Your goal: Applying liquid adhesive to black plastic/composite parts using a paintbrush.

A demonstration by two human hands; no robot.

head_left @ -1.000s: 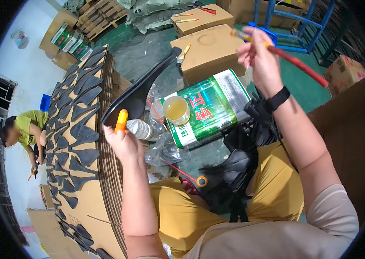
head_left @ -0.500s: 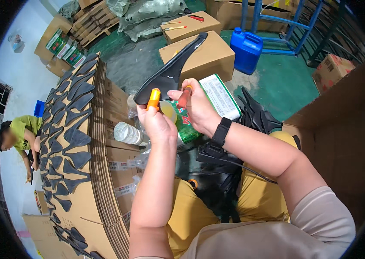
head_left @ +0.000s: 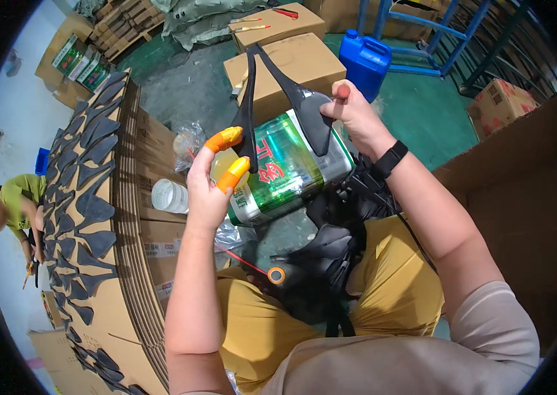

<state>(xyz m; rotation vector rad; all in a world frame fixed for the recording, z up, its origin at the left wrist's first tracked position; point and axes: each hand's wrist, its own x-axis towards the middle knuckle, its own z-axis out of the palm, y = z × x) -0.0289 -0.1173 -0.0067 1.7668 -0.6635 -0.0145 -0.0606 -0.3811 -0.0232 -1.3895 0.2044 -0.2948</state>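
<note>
A black two-winged piece [head_left: 316, 115], narrow at its joined far tip, hangs in a V between my hands. My left hand [head_left: 207, 197], with orange covers on its thumb and a finger, pinches the left wing near its lower end. The wide right wing is gripped by my right hand [head_left: 362, 122]; a red rounded handle end [head_left: 343, 91] pokes out from its fingers, the rest hidden. Just beneath the piece stands a green and white tin [head_left: 291, 158]. Something pale yellow [head_left: 220, 166] is partly hidden behind my left fingers.
Many black pieces lie on a cardboard stack [head_left: 124, 263] at left, where a person [head_left: 22, 204] works. Ahead are a cardboard box [head_left: 304, 62] and blue jug [head_left: 364, 62]. A white tub [head_left: 169, 196] stands left of the tin; a large open carton [head_left: 522, 191] is at right.
My hands have moved apart, and my right hand now grips the right wing. The black piece has turned and spread into a V. The red handle has tilted, leaving its end showing.
</note>
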